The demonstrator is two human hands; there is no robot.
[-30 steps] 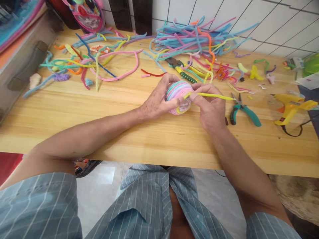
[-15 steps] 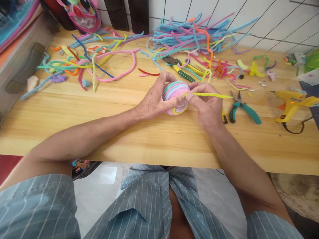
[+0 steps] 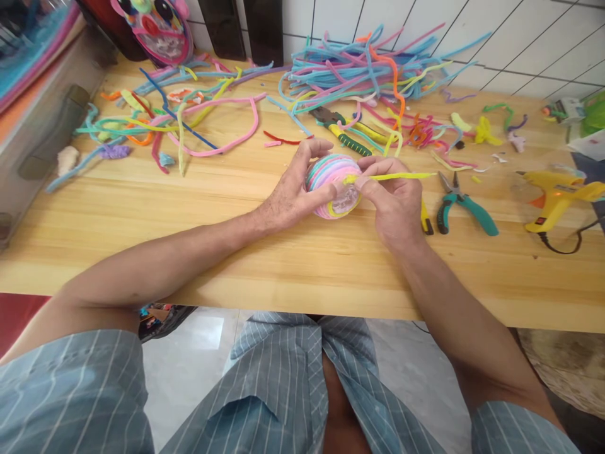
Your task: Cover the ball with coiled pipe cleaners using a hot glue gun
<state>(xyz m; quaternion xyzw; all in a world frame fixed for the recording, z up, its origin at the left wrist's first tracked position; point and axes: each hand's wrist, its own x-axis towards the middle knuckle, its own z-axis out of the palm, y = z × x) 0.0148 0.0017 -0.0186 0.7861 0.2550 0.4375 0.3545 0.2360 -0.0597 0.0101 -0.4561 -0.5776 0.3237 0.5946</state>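
Head view — striped ball (image 3: 333, 169) between left fingers (image 3: 316, 147).

A pale wooden bench (image 3: 283, 265) is stretching across the frame. At top centre, a heap of mostly blue and pink fuzzy stems (image 3: 345, 75) is lying on it; looser multicoloured stems (image 3: 256, 120) are sprawling at upper left. Yellow-and-green-handled pliers (image 3: 354, 144) are resting just below the heap. Right of centre, teal-handled pliers (image 3: 477, 215) are lying open, and a yellow glue gun (image 3: 553, 195) is resting near the right edge.

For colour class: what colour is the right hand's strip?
The strip is yellow, clearest in the head view.
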